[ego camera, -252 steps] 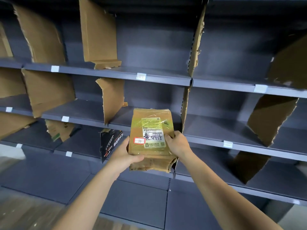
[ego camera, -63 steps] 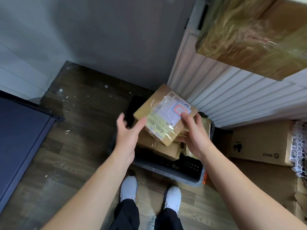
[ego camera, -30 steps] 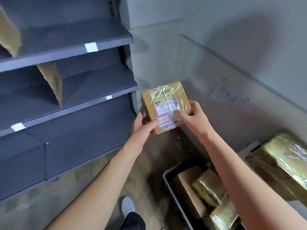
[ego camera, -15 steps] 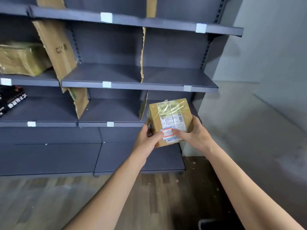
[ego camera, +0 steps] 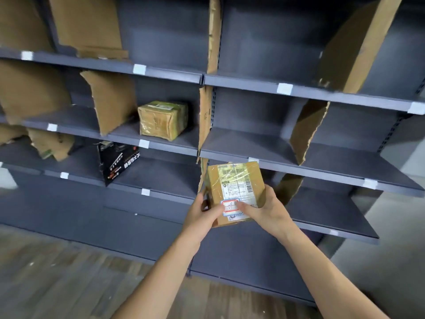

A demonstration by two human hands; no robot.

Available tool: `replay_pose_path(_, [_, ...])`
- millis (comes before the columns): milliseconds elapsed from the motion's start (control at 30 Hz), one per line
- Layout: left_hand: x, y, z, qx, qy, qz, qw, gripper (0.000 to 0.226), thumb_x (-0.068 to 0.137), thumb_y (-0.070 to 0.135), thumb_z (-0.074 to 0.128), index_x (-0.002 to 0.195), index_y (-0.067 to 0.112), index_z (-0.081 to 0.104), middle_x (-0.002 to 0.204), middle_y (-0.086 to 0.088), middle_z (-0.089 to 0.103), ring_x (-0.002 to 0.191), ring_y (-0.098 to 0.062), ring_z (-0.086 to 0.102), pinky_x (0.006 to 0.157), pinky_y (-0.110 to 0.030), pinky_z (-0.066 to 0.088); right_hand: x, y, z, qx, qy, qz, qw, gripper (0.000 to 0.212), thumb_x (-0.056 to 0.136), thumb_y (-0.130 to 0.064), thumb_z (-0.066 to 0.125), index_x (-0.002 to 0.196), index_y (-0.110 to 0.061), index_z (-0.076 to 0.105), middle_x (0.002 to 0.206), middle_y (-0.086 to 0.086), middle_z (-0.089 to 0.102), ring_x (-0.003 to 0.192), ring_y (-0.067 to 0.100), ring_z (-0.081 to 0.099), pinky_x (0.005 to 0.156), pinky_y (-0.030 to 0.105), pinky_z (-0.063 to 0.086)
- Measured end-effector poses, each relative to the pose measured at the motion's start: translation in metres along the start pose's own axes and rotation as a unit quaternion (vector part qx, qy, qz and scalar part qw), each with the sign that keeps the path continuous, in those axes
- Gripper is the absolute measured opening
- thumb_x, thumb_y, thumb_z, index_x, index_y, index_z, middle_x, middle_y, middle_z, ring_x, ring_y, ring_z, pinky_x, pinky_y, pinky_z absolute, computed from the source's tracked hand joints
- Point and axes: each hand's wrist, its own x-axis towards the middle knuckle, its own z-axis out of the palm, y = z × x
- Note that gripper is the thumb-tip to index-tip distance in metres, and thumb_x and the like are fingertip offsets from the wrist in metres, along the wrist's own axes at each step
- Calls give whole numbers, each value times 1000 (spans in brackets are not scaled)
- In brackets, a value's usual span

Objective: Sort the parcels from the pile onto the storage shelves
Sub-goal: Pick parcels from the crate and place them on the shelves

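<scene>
I see the small tape-wrapped brown cardboard parcel [ego camera: 234,192] gripped between my left hand [ego camera: 202,215] and right hand [ego camera: 266,210], before dark grey metal shelves [ego camera: 253,148].

Dark grey metal shelves [ego camera: 253,143] stood on a wood-plank floor [ego camera: 57,272]; a pale wall [ego camera: 414,153] showed at right.
</scene>
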Motion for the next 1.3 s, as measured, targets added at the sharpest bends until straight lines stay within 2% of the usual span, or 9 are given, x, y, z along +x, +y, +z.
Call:
replay_pose_path(200, [8, 17, -105, -29, 89, 6, 996, 43, 82, 17, 68, 102, 52, 55, 112, 7, 70, 101, -14, 69, 74, -24, 52, 43, -45, 99, -1, -85, -17, 996, 58, 78, -42, 80, 117, -30, 39, 111, -20, 61, 95, -6, 58, 69, 13, 44])
replay_pose_path(300, [18, 23, -145, -30, 131, 9, 991, 44, 88, 8, 62, 109, 46, 57, 109, 6, 71, 98, -14, 70, 68, -20, 52, 67, -60, 141, 2, -116, -22, 993, 57, 78, -45, 79, 118, -29, 41, 113, -20, 62, 100, -4, 59, 77, 20, 47])
replay_pose_path(367, [26, 27, -168, -28, 151, 8, 988, 45, 89, 7, 61, 115, 43, 56, 109, 7, 71, 96, -12, 71, 69, -20, 53, 86, -69, 166, 0, -131, -25, 991, 59, 77, -48, 79, 119, -29, 42, 110, -22, 62, 100, -3, 60, 81, 24, 49])
replay_pose_path(467, [46, 33, -203, -16, 186, 10, 982, 40, 89, 8, 61, 105, 45, 57, 108, 9, 69, 98, -13, 70, 78, -24, 54, 117, -85, 203, -2, -165, -46, 985, 53, 80, -44, 77, 116, -30, 40, 104, -25, 58, 93, -7, 56, 72, 15, 43])
replay_pose_path(667, [93, 55, -275, 8, 246, 9, 969, 39, 89, 12, 64, 102, 48, 55, 104, 9, 71, 96, -12, 70, 88, -29, 53, 189, -119, 281, 4, -211, -73, 975, 56, 79, -47, 76, 120, -28, 43, 111, -21, 61, 104, 3, 60, 87, 27, 49])
replay_pose_path(800, [122, 70, -324, 9, 286, 13, 958, 37, 89, 13, 64, 107, 44, 56, 101, 10, 73, 93, -11, 72, 88, -29, 53, 235, -148, 332, -4, -247, -94, 964, 57, 78, -51, 75, 121, -30, 43, 113, -20, 64, 104, 4, 61, 94, 31, 49])
replay_pose_path(933, [139, 73, -371, -22, 334, 23, 942, 38, 90, 12, 63, 112, 42, 55, 93, 12, 74, 81, -6, 73, 67, -17, 53, 264, -173, 384, -13, -277, -119, 953, 51, 81, -47, 74, 119, -33, 42, 111, -20, 61, 106, 7, 58, 90, 27, 45])
replay_pose_path(1100, [151, 71, -425, -7, 350, 6, 937, 57, 84, 17, 71, 134, 33, 47, 96, 6, 76, 90, -18, 74, 94, -43, 55, 281, -188, 440, -37, -285, -133, 948, 55, 81, -49, 73, 125, -27, 48, 116, -16, 62, 110, 9, 58, 91, 28, 45])
replay_pose_path(1300, [169, 70, -497, -19, 341, 0, 940, 56, 88, 25, 70, 137, 28, 42, 108, 0, 71, 91, -15, 73, 82, -30, 55, 298, -214, 501, -55, -278, -130, 950, 60, 75, -60, 70, 123, -29, 50, 113, -21, 62, 109, 8, 60, 91, 32, 48])
